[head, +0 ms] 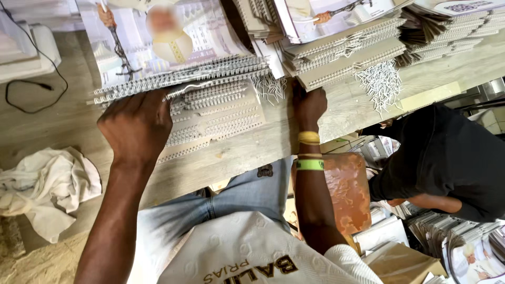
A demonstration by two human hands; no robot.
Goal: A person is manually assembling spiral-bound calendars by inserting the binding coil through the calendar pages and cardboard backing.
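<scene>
Nearest in my view: white shirt and blue jeans at the bottom centre of the frame. Left hand [138,126], left of centre: I see it curled, knuckles up, fingers closed on the metal wire binding [184,79] of a spiral-bound calendar [158,37], which lies in the upper left on the wooden table [236,152]. Beneath the hand: a stack of loose wire binding combs [221,118], touching it. Right hand [309,105], centre: fingers pressed on the table edge between two stacks; I cannot tell how far it is closed. Wrist: yellow and green bands. Lower left: crumpled white cloth [47,189]. Right: another person's dark sleeve [447,158]. Farthest, top right: piled bound calendars [357,47], beside a loose white comb [381,81].
</scene>
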